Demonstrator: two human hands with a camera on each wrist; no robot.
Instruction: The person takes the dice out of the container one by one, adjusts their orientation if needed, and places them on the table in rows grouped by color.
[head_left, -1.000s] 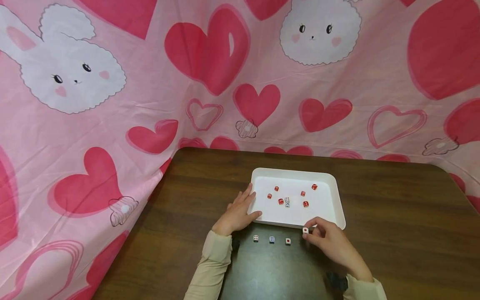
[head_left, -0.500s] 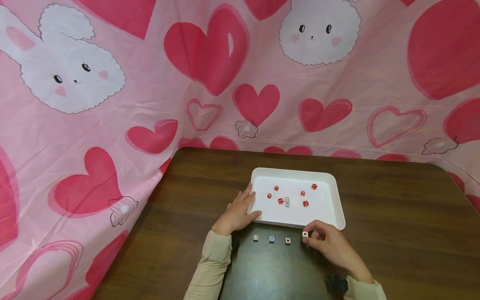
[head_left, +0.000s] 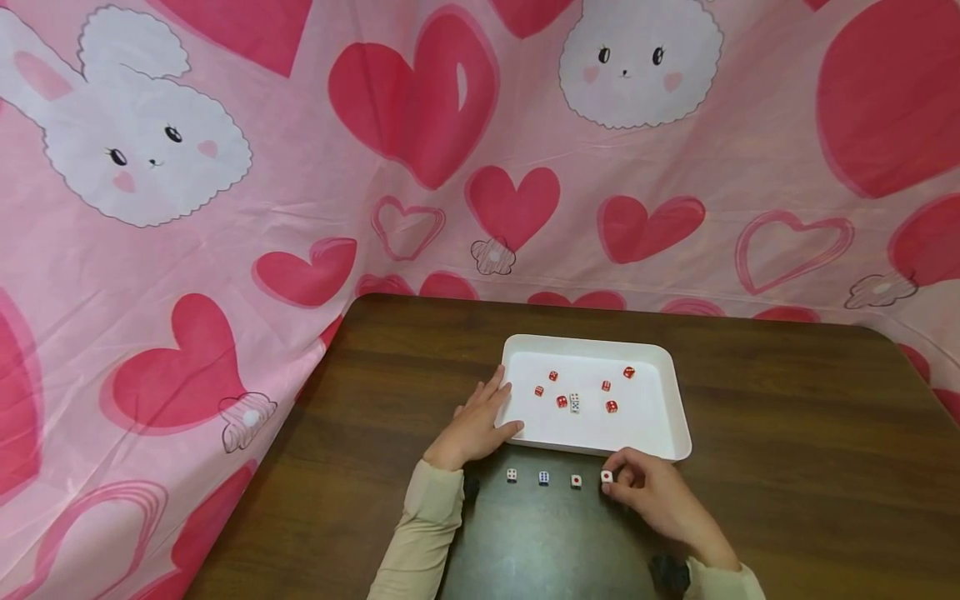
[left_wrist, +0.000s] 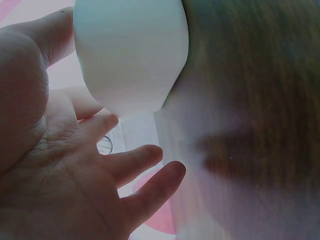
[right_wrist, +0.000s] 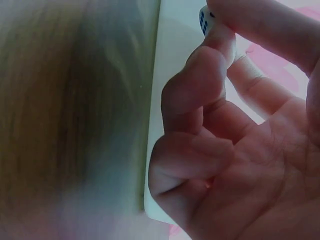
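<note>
Between thumb and forefinger my right hand (head_left: 660,492) pinches a white die (head_left: 606,477), its red single dot facing up, at the right end of a row of white dice. That row holds a die with red dots (head_left: 512,476), one with blue dots (head_left: 543,478) and one with a single red dot (head_left: 576,482). In the right wrist view the pinched die (right_wrist: 204,21) shows blue dots on its side. My left hand (head_left: 472,425) rests with spread, fairly straight fingers against the left end of the white tray (head_left: 678,417).
Inside the tray lie several red dice, such as a red die (head_left: 612,407), and two white dice (head_left: 574,403) side by side near the middle. The brown wooden table (head_left: 810,433) reaches back to a pink heart-patterned cloth (head_left: 675,158).
My right hand has brought the pinched die toward me and slightly left, from beside the tray's front edge to level with the row. The left hand and tray have stayed put.
</note>
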